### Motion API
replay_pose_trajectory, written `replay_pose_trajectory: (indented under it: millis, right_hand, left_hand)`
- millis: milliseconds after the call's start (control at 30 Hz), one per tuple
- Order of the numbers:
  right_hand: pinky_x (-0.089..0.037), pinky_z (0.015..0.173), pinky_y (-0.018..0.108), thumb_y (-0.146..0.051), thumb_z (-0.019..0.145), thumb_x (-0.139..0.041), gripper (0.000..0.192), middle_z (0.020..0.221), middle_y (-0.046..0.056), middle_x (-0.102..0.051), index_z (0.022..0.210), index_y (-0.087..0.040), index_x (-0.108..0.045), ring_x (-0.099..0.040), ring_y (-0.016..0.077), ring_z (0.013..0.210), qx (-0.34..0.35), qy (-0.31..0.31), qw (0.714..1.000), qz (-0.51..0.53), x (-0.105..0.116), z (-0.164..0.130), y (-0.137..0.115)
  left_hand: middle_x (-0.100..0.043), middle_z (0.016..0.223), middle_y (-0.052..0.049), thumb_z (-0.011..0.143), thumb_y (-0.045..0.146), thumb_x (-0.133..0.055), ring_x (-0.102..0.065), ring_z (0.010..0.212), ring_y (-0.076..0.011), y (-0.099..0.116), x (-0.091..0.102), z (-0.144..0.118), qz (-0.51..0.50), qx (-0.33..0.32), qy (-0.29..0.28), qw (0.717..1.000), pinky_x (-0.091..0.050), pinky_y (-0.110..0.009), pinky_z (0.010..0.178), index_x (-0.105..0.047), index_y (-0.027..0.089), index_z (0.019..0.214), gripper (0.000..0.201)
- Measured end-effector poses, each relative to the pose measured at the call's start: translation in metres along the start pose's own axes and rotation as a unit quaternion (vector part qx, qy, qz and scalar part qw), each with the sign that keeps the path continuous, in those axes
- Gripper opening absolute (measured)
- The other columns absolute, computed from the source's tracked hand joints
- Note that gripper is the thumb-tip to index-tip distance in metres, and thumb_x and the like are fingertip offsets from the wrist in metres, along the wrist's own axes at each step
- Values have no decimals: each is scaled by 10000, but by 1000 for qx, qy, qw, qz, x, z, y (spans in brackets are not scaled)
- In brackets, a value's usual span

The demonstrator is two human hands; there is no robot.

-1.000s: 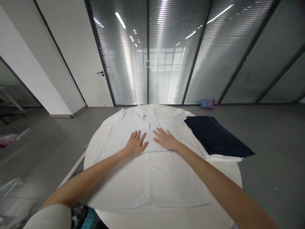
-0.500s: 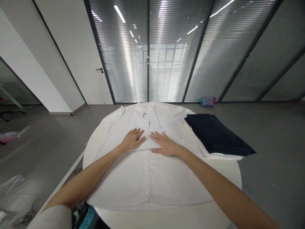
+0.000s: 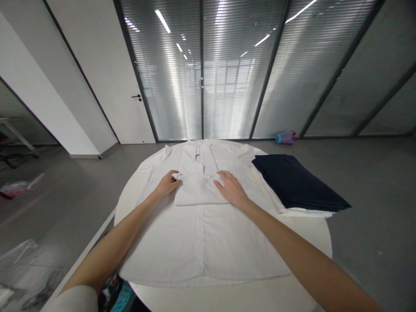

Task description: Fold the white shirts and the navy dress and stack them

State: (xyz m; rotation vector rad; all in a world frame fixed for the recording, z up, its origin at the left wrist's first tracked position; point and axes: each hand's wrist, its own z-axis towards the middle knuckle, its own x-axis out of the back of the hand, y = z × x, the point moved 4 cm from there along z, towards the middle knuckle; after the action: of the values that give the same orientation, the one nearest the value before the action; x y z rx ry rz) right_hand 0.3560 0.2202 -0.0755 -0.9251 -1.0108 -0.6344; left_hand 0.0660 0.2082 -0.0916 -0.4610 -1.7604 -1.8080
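Observation:
A white shirt (image 3: 201, 242) lies flat, back up, on a round white table (image 3: 313, 242), its collar at the far side. The sleeves are folded across the middle into a rectangular panel (image 3: 199, 190). My left hand (image 3: 168, 183) pinches the panel's left upper corner with fingers and thumb together. At the panel's right edge, my right hand (image 3: 230, 187) has its fingers curled over the fabric. Both forearms reach over the shirt's lower half.
A folded dark navy cloth (image 3: 295, 182) rests on folded white cloth (image 3: 292, 212) at the table's right. A blue and pink bottle (image 3: 285, 138) lies on the grey floor by the glass wall. Bags and clutter (image 3: 19, 186) sit at the left.
Both hands slid apart from the middle of the folded sleeves to the panel's left and right edges. They went from flat palms to curled fingers on the fabric.

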Motion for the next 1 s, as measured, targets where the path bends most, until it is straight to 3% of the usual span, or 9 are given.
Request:
replay_pose_trajectory:
  millis: [67,133,367,467,567,667,733,867,1000]
  right_hand:
    - [-399,1025,420,-430,1012,-437,451,1304,189,-596,1286,-127,-628,-537,312,1230,-99,26,994,-37,4,5,11]
    - [-424,951,408,-418,978,-520,349,1206,161,-626,1145,-158,-681,-571,308,1141,-135,16,990,-42,4,9,16]
    - [-416,901,378,-359,958,-568,198,1117,88,-657,1073,-211,-633,-593,254,1067,-150,52,987,-23,0,17,24]
    - [-436,918,390,-338,951,-567,285,1207,113,-646,1200,-207,-615,-606,268,1097,-157,71,985,-3,6,16,22]
    - [-410,1019,397,-313,998,-460,334,1343,128,-604,1275,-198,-609,-568,260,1223,-92,100,990,20,11,10,3]
    - [-315,1141,419,-433,1043,-342,484,1522,123,-474,1416,-197,-538,-407,253,1418,45,37,998,26,-3,1,-27]
    - [-244,1188,445,-553,1032,-301,619,1600,124,-357,1513,-190,-440,-290,266,1490,110,-38,993,11,-18,-4,-38]
    - [-151,1224,466,-662,1002,-238,757,1637,125,-254,1566,-170,-351,-207,274,1520,134,-135,982,-8,-31,-1,-28]
    - [-118,1225,491,-658,997,-285,754,1640,146,-251,1558,-160,-359,-195,283,1521,144,-148,978,3,-18,1,-14]
  left_hand:
    - [-569,618,57,732,300,-699,-515,517,-122,-3,1,3,-36,5,-7,999,-368,-222,502,-572,170,1219,520]
    - [-576,644,56,724,286,-695,-511,515,-115,-3,0,3,-46,-7,-5,999,-371,-214,494,-558,176,1230,536]
    - [-585,706,35,828,212,-593,-597,646,-146,2,-6,-2,71,-97,80,989,-473,-248,635,-598,205,1163,335]
    - [-654,919,-43,835,194,-612,-644,786,-183,12,-4,-8,110,-113,98,983,-512,-316,771,-660,202,1093,263]
    - [-656,1162,-111,921,215,-541,-647,1044,-240,34,-8,-22,166,-201,124,957,-495,-392,952,-680,200,1139,259]
    - [-635,1318,-120,1003,271,-445,-536,1307,-273,48,-28,-38,221,-287,64,930,-414,-450,1099,-657,209,1242,326]
    - [-549,1454,-126,1020,354,-429,-408,1429,-309,45,-45,-43,260,-277,2,925,-343,-508,1155,-600,211,1346,394]
    - [-359,1587,-176,1009,518,-406,-274,1493,-356,28,-61,-39,306,-191,-60,931,-252,-540,1192,-432,151,1506,618]
    - [-294,1616,-186,996,589,-390,-191,1519,-356,25,-54,-35,290,-166,-111,936,-216,-520,1201,-373,145,1542,704]
